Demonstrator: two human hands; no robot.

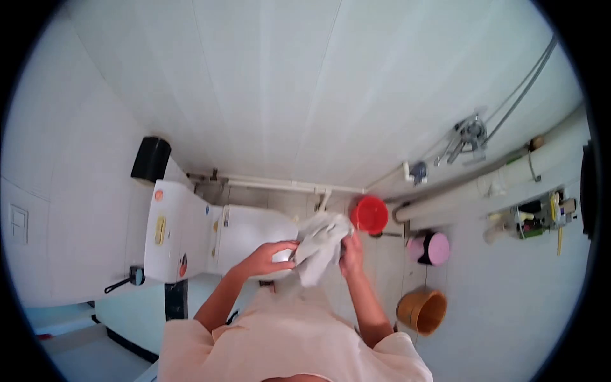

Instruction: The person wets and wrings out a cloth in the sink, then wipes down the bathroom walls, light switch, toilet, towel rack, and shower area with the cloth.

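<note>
A crumpled white cloth [321, 242] hangs between my two hands, in front of my body. My left hand [275, 258] grips its left side, fingers pointing right. On the opposite side my right hand [351, 254] has its fingers closed on the cloth's edge. Folds of the cloth hide some of the fingertips. Just left of the cloth, and partly beneath my left hand, is a white toilet with its lid [251, 232] down. A red bucket [370, 214] stands on the floor beyond my right hand.
The toilet tank [170, 230] is at the left wall. A pink bin [437, 248] and a brown bucket [422, 312] stand on the right. A shower faucet [471, 132] and a shelf with toiletries [541, 215] are on the walls. Pipes [280, 184] run along the wall base.
</note>
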